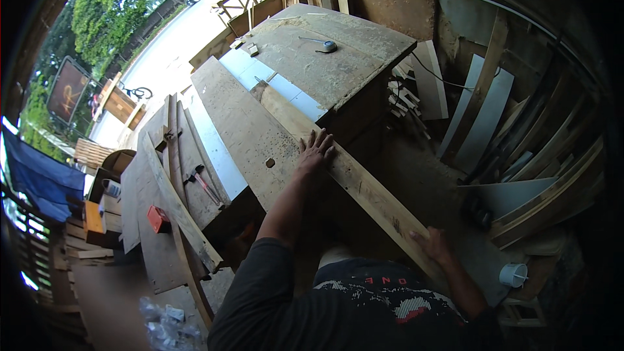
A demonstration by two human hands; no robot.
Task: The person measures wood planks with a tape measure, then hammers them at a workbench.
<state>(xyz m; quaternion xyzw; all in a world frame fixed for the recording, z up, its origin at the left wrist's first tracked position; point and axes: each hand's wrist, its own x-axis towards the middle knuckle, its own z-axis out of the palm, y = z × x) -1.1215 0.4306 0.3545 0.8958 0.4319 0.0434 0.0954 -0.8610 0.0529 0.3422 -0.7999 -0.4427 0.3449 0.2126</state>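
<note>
A long wooden plank runs from the workbench top toward my right side, its near part hanging past the bench edge. My left hand rests on the plank with its fingers spread. Further down its length, my right hand is closed around the edge, thumb on top. Under the far part of the plank lies a wide, worn board with a small dark hole and many specks.
A tape measure sits on the far bench top. To the left are a hammer, a red box and long wood strips. Offcuts lean along the right wall, near a white round container.
</note>
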